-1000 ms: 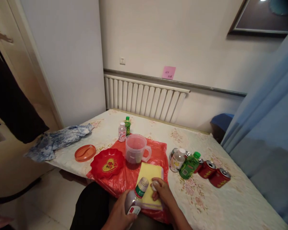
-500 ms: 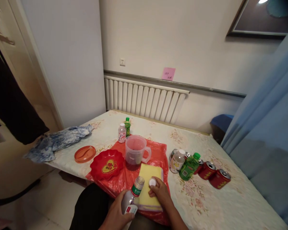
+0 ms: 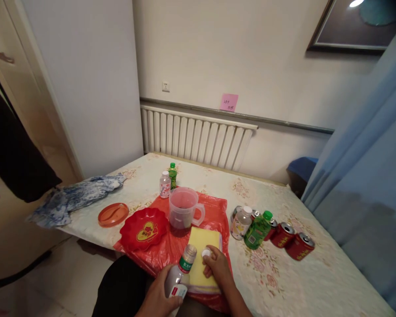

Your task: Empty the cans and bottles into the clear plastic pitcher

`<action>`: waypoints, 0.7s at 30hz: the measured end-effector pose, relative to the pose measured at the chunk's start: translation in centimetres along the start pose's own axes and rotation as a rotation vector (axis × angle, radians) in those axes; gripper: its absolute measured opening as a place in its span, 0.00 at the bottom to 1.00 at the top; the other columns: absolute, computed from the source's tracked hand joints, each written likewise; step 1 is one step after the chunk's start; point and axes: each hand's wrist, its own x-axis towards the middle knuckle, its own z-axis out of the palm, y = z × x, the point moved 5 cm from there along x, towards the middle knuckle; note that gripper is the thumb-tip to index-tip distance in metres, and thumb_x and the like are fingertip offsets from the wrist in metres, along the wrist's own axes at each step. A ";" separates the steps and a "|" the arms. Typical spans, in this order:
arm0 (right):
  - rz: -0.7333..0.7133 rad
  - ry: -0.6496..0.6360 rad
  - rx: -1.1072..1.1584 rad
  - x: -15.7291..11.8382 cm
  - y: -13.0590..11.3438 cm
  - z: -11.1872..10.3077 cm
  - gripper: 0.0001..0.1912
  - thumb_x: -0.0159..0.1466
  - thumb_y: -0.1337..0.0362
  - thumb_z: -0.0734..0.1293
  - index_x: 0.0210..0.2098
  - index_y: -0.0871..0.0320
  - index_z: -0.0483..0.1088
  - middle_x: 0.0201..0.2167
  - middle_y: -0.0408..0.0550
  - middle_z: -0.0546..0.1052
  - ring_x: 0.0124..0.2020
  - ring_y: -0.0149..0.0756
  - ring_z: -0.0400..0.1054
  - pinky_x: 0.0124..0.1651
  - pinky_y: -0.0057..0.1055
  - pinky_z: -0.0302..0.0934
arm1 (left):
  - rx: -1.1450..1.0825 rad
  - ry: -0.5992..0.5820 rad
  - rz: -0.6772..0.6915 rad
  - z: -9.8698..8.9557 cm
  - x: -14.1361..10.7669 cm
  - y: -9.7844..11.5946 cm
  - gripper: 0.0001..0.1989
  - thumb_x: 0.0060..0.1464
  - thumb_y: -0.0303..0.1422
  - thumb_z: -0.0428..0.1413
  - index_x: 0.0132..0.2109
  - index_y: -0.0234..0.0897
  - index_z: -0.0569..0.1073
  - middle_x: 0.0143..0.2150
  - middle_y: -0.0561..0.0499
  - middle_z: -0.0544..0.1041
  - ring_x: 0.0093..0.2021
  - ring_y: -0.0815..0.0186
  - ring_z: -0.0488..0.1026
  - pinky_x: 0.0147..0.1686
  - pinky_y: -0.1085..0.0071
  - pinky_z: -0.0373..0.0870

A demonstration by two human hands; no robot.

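Note:
My left hand point(image 3: 163, 293) is wrapped round a clear plastic bottle point(image 3: 178, 277) with a green and red neck label, tilted to the right, its mouth uncapped. A white bottle cap point(image 3: 206, 253) is pinched between the thumb and fingers of my right hand point(image 3: 218, 266), just right of the bottle's neck. Beneath that hand lies a folded yellow cloth point(image 3: 203, 240) on a red plastic sheet point(image 3: 214, 209). Beyond the bottle stands a clear plastic jug point(image 3: 184, 207) with its handle to the right and some liquid inside. A red scalloped dish point(image 3: 141, 226) sits left of the jug.
Several red cans point(image 3: 300, 246), a green-capped bottle point(image 3: 258, 231) and a white-capped bottle point(image 3: 240, 223) stand on the right. Two small bottles point(image 3: 165, 185) are behind the jug. An orange lid point(image 3: 113, 214) and blue patterned cloth point(image 3: 82, 196) lie left on the flowered tablecloth point(image 3: 267, 264).
The cap in my right hand has turned and shifted slightly left and down, still beside the bottle. The whole view has drifted a little; the bottle stays in my left hand.

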 end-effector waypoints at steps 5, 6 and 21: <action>0.005 0.004 -0.022 0.1 0.0 -0.1 0.35 0.51 0.58 0.72 0.54 0.66 0.64 0.18 0.39 0.73 0.11 0.30 0.65 0.11 0.23 0.58 | -0.028 0.003 0.017 0.0 0.0 0.2 0.40 0.33 0.29 0.57 0.59 0.34 0.64 0.57 0.45 0.73 0.56 0.52 0.69 0.56 0.65 0.64; 0.005 0.002 -0.024 0.1 0.0 -0.1 0.36 0.51 0.57 0.72 0.55 0.67 0.63 0.18 0.39 0.73 0.11 0.30 0.65 0.11 0.23 0.58 | -0.036 0.005 0.027 0.0 0.0 0.3 0.39 0.33 0.29 0.57 0.58 0.34 0.64 0.56 0.46 0.74 0.56 0.52 0.69 0.56 0.65 0.65; 0.034 -0.063 0.014 0.0 0.1 -0.3 0.39 0.48 0.64 0.68 0.57 0.70 0.58 0.16 0.33 0.69 0.10 0.29 0.64 0.13 0.25 0.60 | -0.004 0.070 0.000 1.4 0.8 1.9 0.38 0.31 0.28 0.58 0.56 0.34 0.66 0.54 0.45 0.76 0.55 0.50 0.70 0.57 0.61 0.64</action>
